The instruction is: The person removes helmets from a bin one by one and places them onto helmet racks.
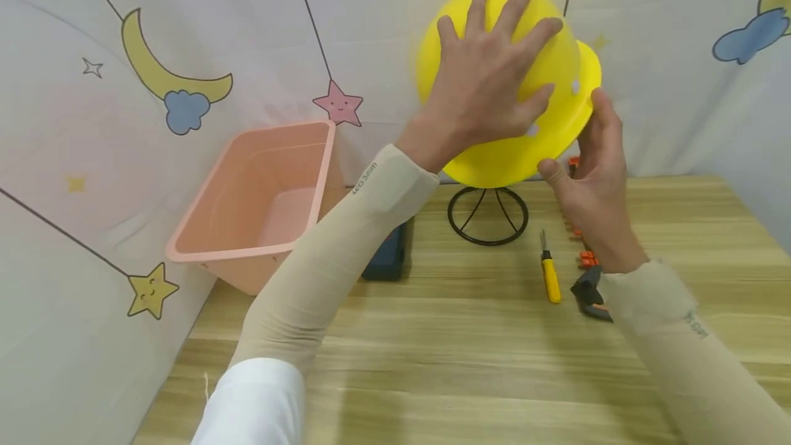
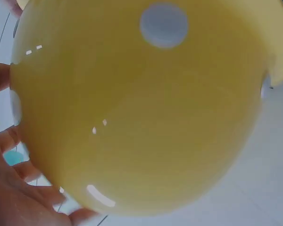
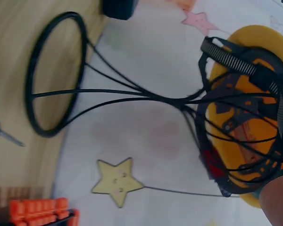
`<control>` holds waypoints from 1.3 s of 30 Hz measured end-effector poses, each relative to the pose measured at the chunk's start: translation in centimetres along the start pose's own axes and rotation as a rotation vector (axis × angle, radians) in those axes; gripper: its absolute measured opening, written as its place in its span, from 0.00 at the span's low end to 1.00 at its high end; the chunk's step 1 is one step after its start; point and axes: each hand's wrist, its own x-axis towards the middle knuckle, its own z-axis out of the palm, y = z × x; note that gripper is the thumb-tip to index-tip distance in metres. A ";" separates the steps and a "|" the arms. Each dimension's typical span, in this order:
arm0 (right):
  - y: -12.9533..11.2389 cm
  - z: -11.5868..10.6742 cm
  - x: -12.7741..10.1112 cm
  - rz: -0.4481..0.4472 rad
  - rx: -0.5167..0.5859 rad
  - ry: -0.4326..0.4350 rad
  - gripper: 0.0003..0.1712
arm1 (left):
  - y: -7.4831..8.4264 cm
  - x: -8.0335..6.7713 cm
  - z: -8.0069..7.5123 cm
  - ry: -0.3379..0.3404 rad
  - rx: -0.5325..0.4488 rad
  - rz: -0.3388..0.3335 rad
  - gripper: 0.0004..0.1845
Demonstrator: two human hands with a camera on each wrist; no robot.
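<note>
A yellow hard hat point(image 1: 494, 160) sits over a black wire stand point(image 1: 488, 244), its brim tilted toward the right. My left hand point(image 1: 485, 81) rests on the dome with fingers spread; the left wrist view shows its fingers point(image 2: 7, 139) along the shell's point(image 2: 146, 127) edge. With thumb and fingers my right hand point(image 1: 593, 184) grips the brim on the right. The right wrist view shows the hat's dark inner straps point(image 3: 236, 61), the stand's wires point(image 3: 170, 100) reaching into the hat, and my thumb point(image 3: 280, 202) at the lower corner.
A pink bin point(image 1: 247, 253) stands at the left, a dark blue case point(image 1: 384, 259) beside it. Right of the stand lie a yellow-handled screwdriver point(image 1: 551, 279), orange-red pieces point(image 1: 587, 259) and a black-handled tool point(image 1: 590, 294). A patterned cloth point(image 1: 247, 33) hangs behind the wooden table point(image 1: 463, 362).
</note>
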 end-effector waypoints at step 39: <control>2.4 -1.6 -2.8 0.282 0.049 0.130 0.51 | -4.5 1.4 1.9 -0.095 -0.489 -0.191 0.39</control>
